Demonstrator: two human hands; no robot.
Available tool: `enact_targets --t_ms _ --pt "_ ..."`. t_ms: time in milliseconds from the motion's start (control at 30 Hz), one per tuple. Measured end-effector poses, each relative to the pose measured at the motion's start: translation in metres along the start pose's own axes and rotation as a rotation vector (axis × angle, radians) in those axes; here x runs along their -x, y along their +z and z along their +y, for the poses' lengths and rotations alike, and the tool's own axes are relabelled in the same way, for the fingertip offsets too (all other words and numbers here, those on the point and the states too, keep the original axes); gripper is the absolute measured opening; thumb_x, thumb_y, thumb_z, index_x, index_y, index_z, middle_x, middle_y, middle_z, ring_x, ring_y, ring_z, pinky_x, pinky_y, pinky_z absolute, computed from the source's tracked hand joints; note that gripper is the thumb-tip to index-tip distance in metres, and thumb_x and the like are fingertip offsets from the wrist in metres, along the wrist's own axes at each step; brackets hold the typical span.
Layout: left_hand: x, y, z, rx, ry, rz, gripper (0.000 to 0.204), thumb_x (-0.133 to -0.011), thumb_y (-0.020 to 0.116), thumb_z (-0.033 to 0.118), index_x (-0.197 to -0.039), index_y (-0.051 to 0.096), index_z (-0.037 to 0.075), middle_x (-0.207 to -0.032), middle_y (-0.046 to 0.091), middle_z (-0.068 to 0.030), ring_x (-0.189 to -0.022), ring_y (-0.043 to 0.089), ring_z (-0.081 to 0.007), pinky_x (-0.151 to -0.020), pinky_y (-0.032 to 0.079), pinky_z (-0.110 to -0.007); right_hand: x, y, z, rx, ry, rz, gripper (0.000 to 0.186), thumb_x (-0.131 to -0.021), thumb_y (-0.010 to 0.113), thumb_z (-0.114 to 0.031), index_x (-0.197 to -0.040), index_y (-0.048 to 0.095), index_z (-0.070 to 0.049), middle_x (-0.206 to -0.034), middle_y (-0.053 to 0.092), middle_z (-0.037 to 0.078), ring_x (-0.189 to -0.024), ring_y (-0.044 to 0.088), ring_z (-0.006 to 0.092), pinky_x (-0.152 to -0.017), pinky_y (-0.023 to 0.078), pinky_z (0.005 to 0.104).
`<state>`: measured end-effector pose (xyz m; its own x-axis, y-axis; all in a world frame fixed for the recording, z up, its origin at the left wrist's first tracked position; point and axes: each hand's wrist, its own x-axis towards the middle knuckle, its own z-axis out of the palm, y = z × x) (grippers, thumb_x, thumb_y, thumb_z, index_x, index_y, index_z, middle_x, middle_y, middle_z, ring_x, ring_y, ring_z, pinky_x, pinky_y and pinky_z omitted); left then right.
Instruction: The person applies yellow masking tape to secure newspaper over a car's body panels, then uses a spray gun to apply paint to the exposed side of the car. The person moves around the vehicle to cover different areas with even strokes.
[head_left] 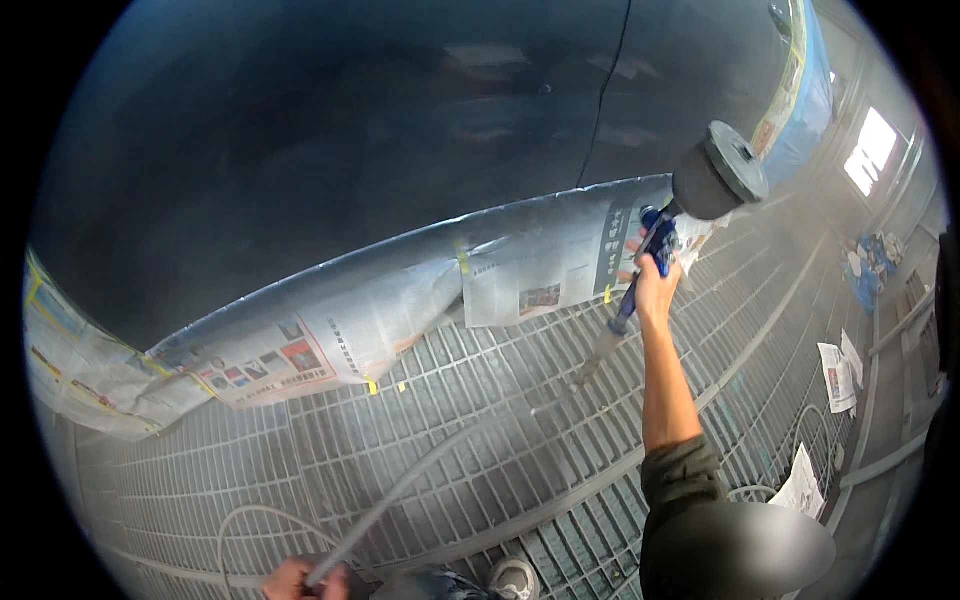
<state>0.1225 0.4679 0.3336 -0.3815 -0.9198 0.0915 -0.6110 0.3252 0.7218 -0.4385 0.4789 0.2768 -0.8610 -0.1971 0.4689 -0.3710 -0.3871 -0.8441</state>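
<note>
Gripping a blue spray gun (661, 246) in the right hand (655, 288), with the fingers closed around it and their tips showing on its left side. Cannot tell the exact position of the trigger. Holding the gun out at the end of a stretched arm in a dark green sleeve (682, 472), in front of the lower right part of a large, dark, glossy panel (400, 150), with a wide grey cup (708, 180) tilted towards the upper right. Holding a grey hose (435, 470) in the left hand (300, 580) at the lower edge of the view, with the fingers curled around it and partly cut off. Letting the hose run up in a bend between the two hands, over a metal grating (340, 450). Standing on that grating, with one pale shoe (515, 577) in sight. Facing newspaper sheets (540, 275) taped along the panel's lower edge, and blue plastic film (808, 105) at its right end. Off to the right, near the wall, loose papers (837, 377) and a crumpled heap (872, 265).
</note>
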Motion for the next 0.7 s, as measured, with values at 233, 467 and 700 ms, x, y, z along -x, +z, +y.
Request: enact_targets --t_ms 233,467,700 --pt "0.007 -0.051 -0.095 0.01 0.044 0.351 0.007 -0.076 0.054 0.0 -0.07 0.051 0.0 -0.06 0.039 0.0002 -0.058 0.037 -0.0086 -0.051 0.03 -0.026 0.151 0.036 -0.06 -0.305 0.423 -0.462 0.056 -0.076 0.056 -0.011 -0.129 0.044 0.002 -0.123 0.054 0.018 -0.107 0.056 0.0264 -0.065 0.06 0.0381" --pt "0.004 -0.093 -0.136 -0.145 0.232 0.545 0.01 -0.071 0.05 0.002 -0.064 0.044 -0.001 -0.053 0.033 -0.0063 -0.048 0.03 -0.0149 -0.045 0.023 -0.032 0.276 0.114 -0.071 -0.441 0.689 -0.755 0.044 -0.09 0.057 -0.012 -0.13 0.046 0.0 -0.126 0.054 0.014 -0.112 0.055 0.0231 -0.073 0.059 0.0335" --pt "0.035 -0.146 -0.209 -0.108 0.068 0.625 0.021 -0.071 0.047 -0.003 -0.088 0.059 -0.005 -0.07 0.051 -0.0148 -0.063 0.046 -0.0207 -0.057 0.037 -0.034 0.337 0.18 -0.089 -0.3 0.663 -0.931 0.044 -0.091 0.057 -0.009 -0.132 0.043 -0.002 -0.125 0.054 0.008 -0.096 0.055 0.0116 -0.066 0.056 0.0258"
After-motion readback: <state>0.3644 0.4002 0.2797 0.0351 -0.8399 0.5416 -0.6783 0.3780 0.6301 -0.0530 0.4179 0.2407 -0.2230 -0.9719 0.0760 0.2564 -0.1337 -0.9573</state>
